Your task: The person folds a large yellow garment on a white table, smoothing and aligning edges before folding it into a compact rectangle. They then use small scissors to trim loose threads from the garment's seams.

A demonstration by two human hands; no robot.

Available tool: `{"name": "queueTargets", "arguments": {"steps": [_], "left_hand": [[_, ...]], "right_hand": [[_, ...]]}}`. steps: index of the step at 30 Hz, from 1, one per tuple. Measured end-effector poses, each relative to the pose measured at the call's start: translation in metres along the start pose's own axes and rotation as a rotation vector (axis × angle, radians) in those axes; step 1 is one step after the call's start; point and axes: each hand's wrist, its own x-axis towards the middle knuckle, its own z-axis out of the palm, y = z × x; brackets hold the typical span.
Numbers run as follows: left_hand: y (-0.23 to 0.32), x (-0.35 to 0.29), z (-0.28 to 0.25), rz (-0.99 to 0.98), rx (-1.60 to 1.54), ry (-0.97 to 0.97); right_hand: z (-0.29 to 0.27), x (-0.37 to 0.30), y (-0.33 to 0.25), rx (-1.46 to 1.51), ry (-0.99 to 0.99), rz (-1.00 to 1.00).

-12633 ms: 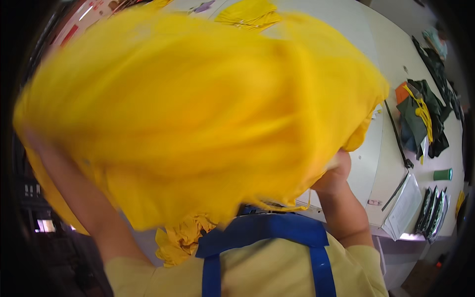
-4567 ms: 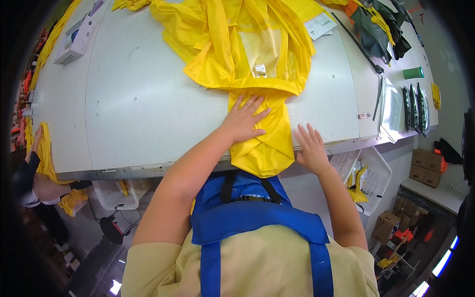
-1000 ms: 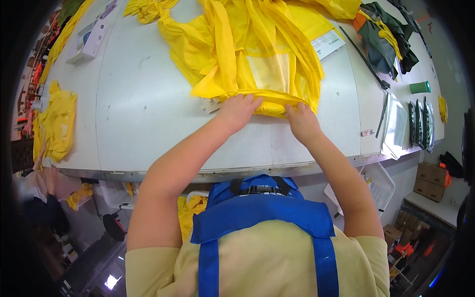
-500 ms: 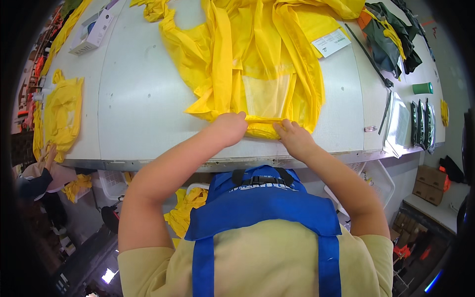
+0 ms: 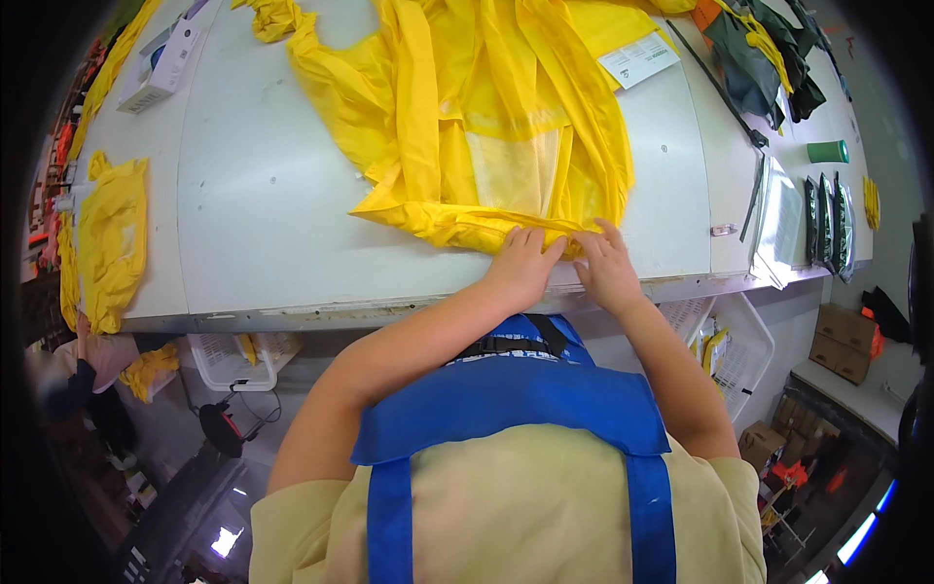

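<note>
A yellow rain jacket lies spread on the white table, its pale mesh panel showing in the middle and its hem folded over along the near side. My left hand grips the folded hem right of its middle, fingers bent over the cloth. Close beside it, my right hand pinches the hem near its right end. The fingertips of both hands are partly hidden in the folds. A white printed card rests on the jacket's right side.
The table's metal edge runs just below my hands. Rightward lie a long black strip, clear plastic sheets, dark packets and a green spool. Further left are another yellow garment, a co-worker's hand and a box.
My left hand has moved right along the hem, closer to my right hand, which shifted slightly right. The left part of the hem is released. The whole view has shifted a little.
</note>
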Motion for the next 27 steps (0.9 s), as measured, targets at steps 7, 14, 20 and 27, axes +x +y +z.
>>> {"name": "queueTargets", "arguments": {"steps": [7,14,20,27], "left_hand": [[0.009,0.007,0.007,-0.075,0.103,-0.132],[0.009,0.017,0.018,-0.165,-0.015,-0.062],[0.008,0.018,0.021,-0.185,-0.092,0.030],[0.012,0.023,0.020,-0.265,-0.224,0.062]], "right_hand": [[-0.018,0.017,0.016,-0.048,-0.252,-0.146],[-0.016,0.019,0.013,0.353,-0.074,-0.006],[0.004,-0.011,0.033,0.233,-0.114,0.321],[0.004,-0.007,0.041,0.820,-0.107,0.579]]}}
